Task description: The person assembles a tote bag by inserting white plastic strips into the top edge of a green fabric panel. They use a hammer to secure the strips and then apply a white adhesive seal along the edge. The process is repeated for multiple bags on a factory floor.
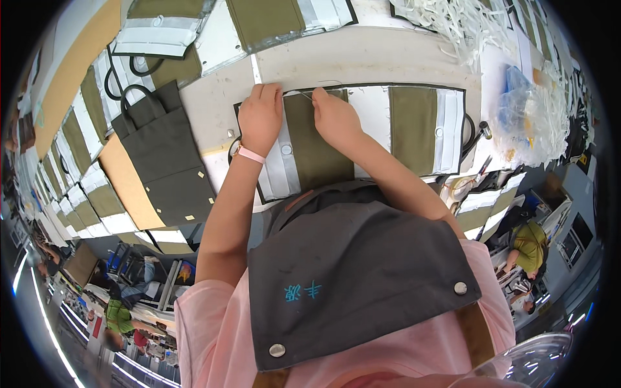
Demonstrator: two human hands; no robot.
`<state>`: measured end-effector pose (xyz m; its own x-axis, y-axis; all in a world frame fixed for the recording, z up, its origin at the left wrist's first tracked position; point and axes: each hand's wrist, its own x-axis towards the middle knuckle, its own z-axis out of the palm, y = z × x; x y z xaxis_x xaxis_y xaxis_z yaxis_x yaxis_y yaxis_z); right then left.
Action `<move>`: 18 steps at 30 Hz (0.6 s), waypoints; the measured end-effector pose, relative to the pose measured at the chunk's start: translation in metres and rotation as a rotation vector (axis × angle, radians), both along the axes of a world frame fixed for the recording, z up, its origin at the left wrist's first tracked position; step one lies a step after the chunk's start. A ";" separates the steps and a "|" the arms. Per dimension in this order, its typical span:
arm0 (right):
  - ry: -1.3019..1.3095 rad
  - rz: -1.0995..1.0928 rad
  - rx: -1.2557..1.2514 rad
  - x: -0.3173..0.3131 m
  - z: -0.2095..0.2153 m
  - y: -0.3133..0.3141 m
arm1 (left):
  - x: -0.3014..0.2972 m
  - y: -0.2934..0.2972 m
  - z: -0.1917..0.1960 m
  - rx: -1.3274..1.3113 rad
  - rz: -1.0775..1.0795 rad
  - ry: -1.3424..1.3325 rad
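Note:
A flat bag panel (321, 145) lies before me, olive and white in wide bands with a dark bound edge. My left hand (261, 119) is closed at its far left corner, the fingertips gripping the edge. Just to the right, my right hand (337, 121) pinches a thin light strand (304, 96), a needle or thread; I cannot tell which. A fine dark curved line (331, 82) arcs above the panel's far edge, beside that hand. Round white snaps (286, 149) sit on the panel's white strips. Dark handles (468, 134) stick out from beneath it.
A finished-looking dark tote bag (165, 155) lies to the left. More striped panels (265, 22) are spread along the far side and left. White fabric scraps (453, 32) and a clear plastic bag (527, 123) heap at the right. Scissors (484, 166) lie near the right edge.

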<state>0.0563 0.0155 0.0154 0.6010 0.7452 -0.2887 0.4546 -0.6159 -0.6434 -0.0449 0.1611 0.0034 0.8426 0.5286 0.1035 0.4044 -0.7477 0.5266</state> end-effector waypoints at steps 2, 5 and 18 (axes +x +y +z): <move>-0.007 0.023 -0.008 -0.004 0.002 -0.003 | -0.004 -0.004 0.002 0.006 0.053 -0.004; -0.036 0.071 -0.083 -0.008 0.006 -0.002 | -0.018 -0.022 0.000 0.035 -0.153 -0.104; 0.017 0.040 -0.152 -0.006 0.005 0.010 | -0.034 -0.055 -0.003 0.178 -0.193 0.044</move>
